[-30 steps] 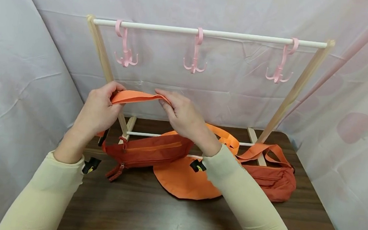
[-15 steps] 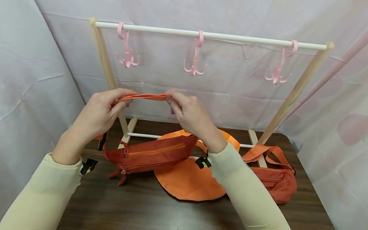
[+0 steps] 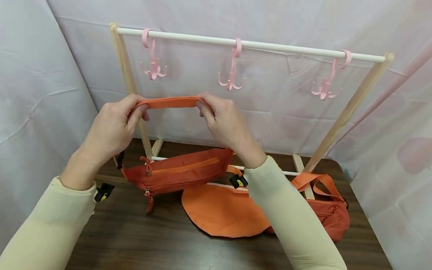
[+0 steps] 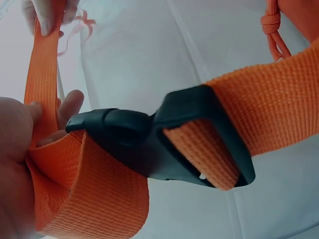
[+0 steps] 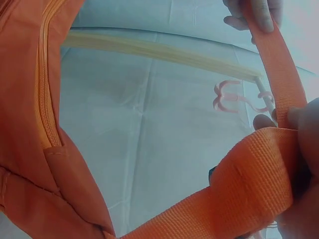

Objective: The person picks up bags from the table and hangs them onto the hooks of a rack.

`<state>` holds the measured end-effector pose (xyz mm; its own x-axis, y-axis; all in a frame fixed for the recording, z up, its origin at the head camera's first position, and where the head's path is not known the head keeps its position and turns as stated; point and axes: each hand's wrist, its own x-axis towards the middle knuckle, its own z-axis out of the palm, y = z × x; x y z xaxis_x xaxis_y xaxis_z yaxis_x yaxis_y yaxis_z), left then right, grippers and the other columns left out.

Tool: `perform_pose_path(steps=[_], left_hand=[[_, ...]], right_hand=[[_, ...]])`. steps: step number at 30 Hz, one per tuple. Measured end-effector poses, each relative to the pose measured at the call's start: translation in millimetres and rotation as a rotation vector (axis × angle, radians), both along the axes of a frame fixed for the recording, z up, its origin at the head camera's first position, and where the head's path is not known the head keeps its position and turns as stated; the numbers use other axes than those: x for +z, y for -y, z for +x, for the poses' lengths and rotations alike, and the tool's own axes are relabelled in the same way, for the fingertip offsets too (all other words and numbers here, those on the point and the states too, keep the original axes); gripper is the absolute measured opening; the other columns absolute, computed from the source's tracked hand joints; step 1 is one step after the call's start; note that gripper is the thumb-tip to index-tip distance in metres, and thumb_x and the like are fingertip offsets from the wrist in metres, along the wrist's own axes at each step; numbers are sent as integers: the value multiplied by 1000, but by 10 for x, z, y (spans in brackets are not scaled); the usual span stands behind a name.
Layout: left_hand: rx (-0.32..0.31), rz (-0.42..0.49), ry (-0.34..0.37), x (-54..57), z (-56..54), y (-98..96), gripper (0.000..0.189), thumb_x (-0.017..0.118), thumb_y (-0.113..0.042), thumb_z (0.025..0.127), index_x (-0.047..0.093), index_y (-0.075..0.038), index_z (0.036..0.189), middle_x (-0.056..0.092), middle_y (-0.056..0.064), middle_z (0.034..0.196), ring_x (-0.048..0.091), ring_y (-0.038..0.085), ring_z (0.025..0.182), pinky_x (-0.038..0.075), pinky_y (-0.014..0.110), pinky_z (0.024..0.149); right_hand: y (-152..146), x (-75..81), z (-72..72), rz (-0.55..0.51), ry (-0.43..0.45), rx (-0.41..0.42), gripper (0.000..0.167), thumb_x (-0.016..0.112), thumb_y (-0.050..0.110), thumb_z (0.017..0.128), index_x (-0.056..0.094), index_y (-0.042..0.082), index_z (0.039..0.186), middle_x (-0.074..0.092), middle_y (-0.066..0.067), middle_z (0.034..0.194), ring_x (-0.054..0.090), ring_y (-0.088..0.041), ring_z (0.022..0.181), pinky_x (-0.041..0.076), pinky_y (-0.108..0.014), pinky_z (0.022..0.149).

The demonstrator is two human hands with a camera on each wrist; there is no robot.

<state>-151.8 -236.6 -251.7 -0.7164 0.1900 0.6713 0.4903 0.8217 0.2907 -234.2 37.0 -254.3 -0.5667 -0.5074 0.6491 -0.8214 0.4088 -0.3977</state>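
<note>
"Gripping what, was the left hand (image 3: 113, 124)?"

"The orange strap (image 3: 172, 102), pinched between thumb and fingers at about 9 o'clock of the head view's centre. The right hand (image 3: 221, 118) pinched it too, near 12 o'clock, with a stretch of strap drawn out between them."

"And the red bag (image 3: 182, 170)?"

"It hung tilted below the hands, toward 7 o'clock, its 3 o'clock end higher. The left-wrist view showed a black buckle (image 4: 164, 139) on the strap."

"What lay around it?"

"On the bench (image 3: 144, 249), a rounded orange bag (image 3: 224, 213) at 6 o'clock and a second red bag (image 3: 333, 220) at 4. Behind stood a rack (image 3: 189, 38) bearing three pink hooks (image 3: 233, 68)."
</note>
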Motion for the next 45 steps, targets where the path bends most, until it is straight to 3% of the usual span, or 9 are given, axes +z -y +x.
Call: perform_pose_path(steps=[9,15,27,36,45], left_hand=[[76,2,-46,52,-18,22,19,58,-19,111,69,-4,117,77,4,89,47,17,55,34,27,53],[142,7,-57,100,-31,27,23,57,-23,112,69,-4,118,76,6,88,52,21,56,37,36,53],[234,2,-68,175,-104,61,26,55,-25,112,68,-4,121,75,8,88,58,28,60,39,42,55],[281,20,-80,277,-229,46,32,51,-28,113,64,-2,127,77,12,94,60,34,61,41,46,55],[321,30,-96,329,-362,44,36,49,-32,113,62,0,126,76,17,94,63,41,67,46,55,59]], right_hand=[[125,141,-132,-4,27,3,19,58,19,112,73,8,115,73,-2,90,59,-11,69,46,-29,65],[218,209,-230,-5,14,12,20,57,19,112,73,7,117,71,0,88,62,-12,76,50,-28,71],[367,306,-416,14,-11,-35,22,58,24,111,72,10,121,74,-2,90,59,-12,67,45,-28,61],[450,391,-588,20,-26,-83,24,57,26,112,72,9,122,76,-3,97,58,-13,69,43,-26,63],[550,454,-729,22,-38,-177,23,57,27,112,74,13,116,72,2,91,54,-13,71,41,-26,67]])
